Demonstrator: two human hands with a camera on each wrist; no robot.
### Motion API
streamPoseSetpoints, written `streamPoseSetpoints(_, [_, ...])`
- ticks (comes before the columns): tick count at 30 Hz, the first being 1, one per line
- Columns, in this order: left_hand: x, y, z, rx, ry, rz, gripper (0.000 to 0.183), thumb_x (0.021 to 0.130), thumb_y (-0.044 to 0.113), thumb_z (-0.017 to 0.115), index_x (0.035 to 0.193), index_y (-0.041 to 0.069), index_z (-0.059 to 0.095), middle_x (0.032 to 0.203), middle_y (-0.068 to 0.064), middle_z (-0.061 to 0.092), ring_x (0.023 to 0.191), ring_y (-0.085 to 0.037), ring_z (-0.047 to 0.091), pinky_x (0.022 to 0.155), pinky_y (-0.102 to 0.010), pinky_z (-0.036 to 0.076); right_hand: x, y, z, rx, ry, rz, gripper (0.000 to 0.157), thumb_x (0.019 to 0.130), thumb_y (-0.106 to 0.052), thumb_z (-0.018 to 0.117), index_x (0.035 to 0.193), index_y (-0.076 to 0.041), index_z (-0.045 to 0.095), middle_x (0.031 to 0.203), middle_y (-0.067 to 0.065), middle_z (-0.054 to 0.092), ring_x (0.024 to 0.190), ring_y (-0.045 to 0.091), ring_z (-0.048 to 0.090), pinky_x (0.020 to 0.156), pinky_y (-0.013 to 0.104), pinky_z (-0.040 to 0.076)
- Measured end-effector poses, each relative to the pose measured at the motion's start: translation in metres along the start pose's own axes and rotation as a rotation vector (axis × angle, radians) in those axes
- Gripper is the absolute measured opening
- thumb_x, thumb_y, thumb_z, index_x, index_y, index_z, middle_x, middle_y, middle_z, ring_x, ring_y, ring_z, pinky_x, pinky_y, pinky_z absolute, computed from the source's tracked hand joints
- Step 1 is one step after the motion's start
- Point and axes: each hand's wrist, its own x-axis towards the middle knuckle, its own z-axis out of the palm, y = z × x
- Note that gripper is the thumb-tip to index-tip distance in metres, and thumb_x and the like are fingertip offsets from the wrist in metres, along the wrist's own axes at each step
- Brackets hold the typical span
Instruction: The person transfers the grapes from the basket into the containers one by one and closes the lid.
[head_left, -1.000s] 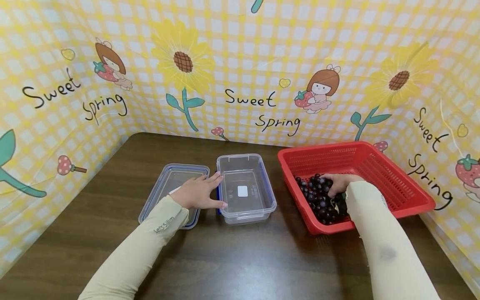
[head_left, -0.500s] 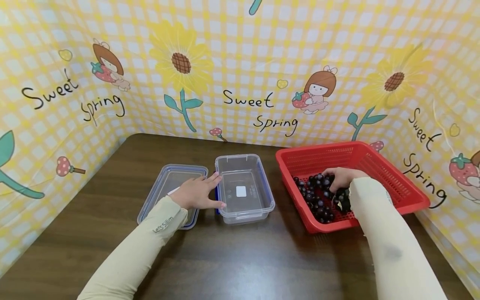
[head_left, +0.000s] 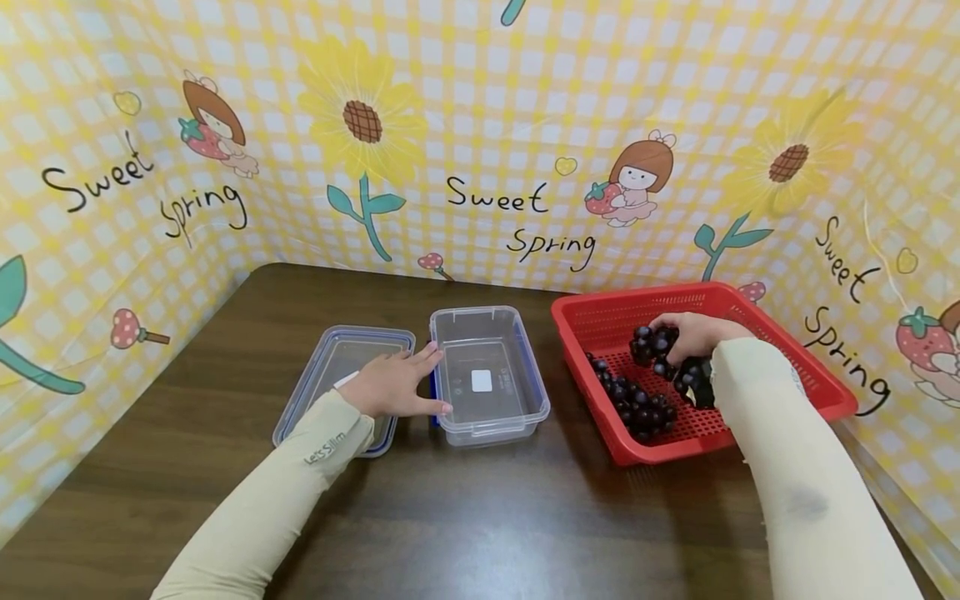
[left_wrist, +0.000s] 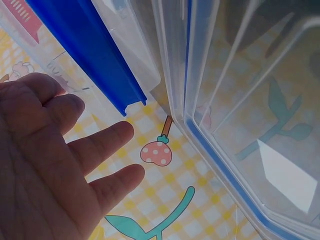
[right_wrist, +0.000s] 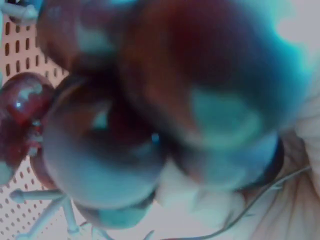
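Observation:
My right hand (head_left: 693,336) holds a bunch of dark grapes (head_left: 651,343) a little above the floor of a red basket (head_left: 581,358). In the right wrist view the held grapes (right_wrist: 100,145) fill most of the picture, with a thin stem crossing the palm. Other dark grapes (head_left: 641,408) lie along the basket's near left side. With fingers spread, my left hand (head_left: 393,386) rests at the left side of a clear plastic container (head_left: 480,432), thumb and fingertips at its rim. A blue clip strip (left_wrist: 95,55) hangs beside these fingers in the left wrist view.
A clear lid (head_left: 318,387) with a blue seal lies left of the container, partly under my left hand and sleeve. Everything stands on a dark wooden table (head_left: 465,517). A checked yellow cloth (head_left: 480,108) walls the back and both sides.
My right hand has risen from the basket floor and shifted slightly right, pulling a bunch of grapes away from the rest. The left hand has stayed in place.

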Motion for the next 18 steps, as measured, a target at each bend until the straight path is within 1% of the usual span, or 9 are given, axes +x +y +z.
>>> streamPoseSetpoints(2, [0.001,0.0,-0.001,0.0,0.004,0.005,0.095,0.084,0.069,0.052,0.151,0.006,0.026,0.157,-0.014,0.019,0.132,-0.052,0.031,0.106,-0.062,0.023,-0.001,-0.001,-0.002,0.009,0.003,-0.002,0.06,0.078,0.004,0.065,0.133,0.006,0.04,0.124,0.031,0.036,0.083,0.029,0.05,0.063,0.032,0.042])
streamPoseSetpoints(4, [0.001,0.0,-0.001,-0.002,0.004,0.005,0.095,0.084,0.068,0.052,0.151,0.006,0.026,0.157,-0.014,0.02,0.131,-0.052,0.031,0.106,-0.062,0.023,-0.002,-0.002,-0.002,0.025,0.0,-0.012,0.058,0.079,0.004,0.063,0.133,0.006,0.04,0.124,0.031,0.036,0.086,0.029,0.049,0.064,0.032,0.043])
streamPoseSetpoints(5, [0.001,0.0,0.0,-0.002,0.003,0.004,0.095,0.084,0.068,0.052,0.151,0.006,0.026,0.157,-0.014,0.02,0.131,-0.052,0.031,0.106,-0.062,0.023,-0.002,-0.002,-0.001,0.04,0.0,-0.01,0.058,0.079,0.004,0.062,0.132,0.005,0.04,0.122,0.031,0.038,0.08,0.028,0.049,0.062,0.032,0.043])
streamPoseSetpoints(7, [0.0,-0.001,0.0,-0.002,0.002,0.005,0.095,0.084,0.068,0.052,0.151,0.006,0.026,0.157,-0.014,0.02,0.131,-0.052,0.031,0.106,-0.062,0.023,-0.002,0.0,0.002,0.065,0.009,-0.021,0.056,0.08,0.002,0.061,0.132,0.006,0.041,0.121,0.031,0.039,0.082,0.029,0.048,0.061,0.032,0.044])
streamPoseSetpoints(11, [-0.001,0.0,0.0,-0.002,-0.007,0.001,0.095,0.084,0.069,0.051,0.152,0.007,0.025,0.157,-0.013,0.018,0.132,-0.05,0.031,0.107,-0.062,0.022,0.0,0.006,0.011,0.147,0.036,-0.015,0.054,0.081,-0.001,0.057,0.132,0.004,0.042,0.121,0.03,0.04,0.075,0.026,0.051,0.054,0.035,0.049])
streamPoseSetpoints(12, [-0.001,0.0,-0.001,-0.002,-0.009,0.001,0.096,0.084,0.069,0.051,0.152,0.007,0.025,0.157,-0.012,0.018,0.132,-0.05,0.031,0.107,-0.062,0.022,0.0,0.007,0.012,0.164,0.043,-0.017,0.053,0.081,-0.002,0.057,0.132,0.004,0.042,0.124,0.031,0.039,0.079,0.028,0.051,0.056,0.037,0.05])
streamPoseSetpoints(15, [-0.001,0.001,-0.001,-0.001,-0.012,0.001,0.096,0.084,0.07,0.051,0.152,0.007,0.025,0.157,-0.012,0.019,0.133,-0.05,0.031,0.107,-0.062,0.022,0.0,0.008,0.014,0.21,0.064,-0.008,0.052,0.083,-0.003,0.057,0.133,0.002,0.042,0.127,0.031,0.036,0.074,0.025,0.052,0.054,0.037,0.051])
streamPoseSetpoints(16, [-0.001,0.001,-0.001,-0.004,-0.013,0.002,0.096,0.084,0.069,0.051,0.152,0.007,0.025,0.157,-0.013,0.018,0.133,-0.05,0.031,0.107,-0.062,0.022,-0.001,0.008,0.013,0.217,0.073,-0.012,0.052,0.084,-0.004,0.058,0.133,0.002,0.042,0.129,0.032,0.035,0.07,0.024,0.051,0.053,0.036,0.05])
streamPoseSetpoints(18, [-0.001,0.0,-0.002,-0.007,-0.011,0.003,0.096,0.084,0.069,0.052,0.152,0.007,0.025,0.157,-0.013,0.018,0.133,-0.05,0.031,0.107,-0.062,0.022,-0.002,0.007,0.01,0.226,0.095,-0.028,0.052,0.085,-0.005,0.059,0.134,0.003,0.042,0.132,0.032,0.033,0.069,0.022,0.05,0.052,0.035,0.05])
